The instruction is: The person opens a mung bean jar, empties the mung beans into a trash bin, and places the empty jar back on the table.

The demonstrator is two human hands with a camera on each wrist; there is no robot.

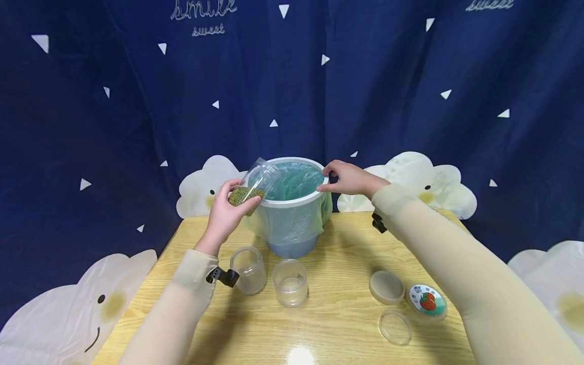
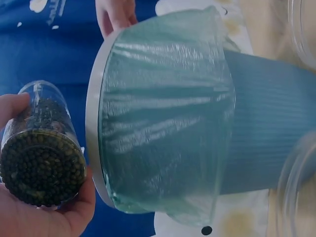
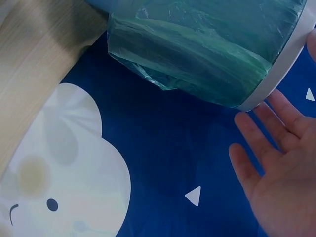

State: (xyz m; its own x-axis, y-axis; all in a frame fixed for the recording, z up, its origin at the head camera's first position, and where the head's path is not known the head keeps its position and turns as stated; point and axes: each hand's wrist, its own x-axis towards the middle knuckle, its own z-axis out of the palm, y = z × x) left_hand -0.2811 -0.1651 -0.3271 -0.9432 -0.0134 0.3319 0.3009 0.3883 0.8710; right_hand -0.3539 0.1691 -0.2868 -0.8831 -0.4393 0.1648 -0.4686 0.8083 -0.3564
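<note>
My left hand [image 1: 228,210] grips a clear plastic jar [image 1: 261,178] partly filled with green beans [image 1: 244,195]. The jar is tilted, its mouth up by the left rim of a blue bin [image 1: 293,249]. In the left wrist view the jar's base faces the camera, and beans [image 2: 43,165] cover it. A thin green plastic bag [image 1: 292,220] lines the bin and folds down outside, under a white rim ring [image 1: 292,204]. At the ring's right side is my right hand [image 1: 349,178]; its fingertips touch the ring, the fingers mostly straight in the right wrist view.
Two clear jars [image 1: 248,276] [image 1: 290,289] stand in front of the bin on the wooden table [image 1: 337,319]. To the right lie a beige lid [image 1: 387,287], a strawberry-printed lid [image 1: 428,301] and a clear round lid [image 1: 395,327]. A dark blue curtain [image 1: 292,76] hangs behind.
</note>
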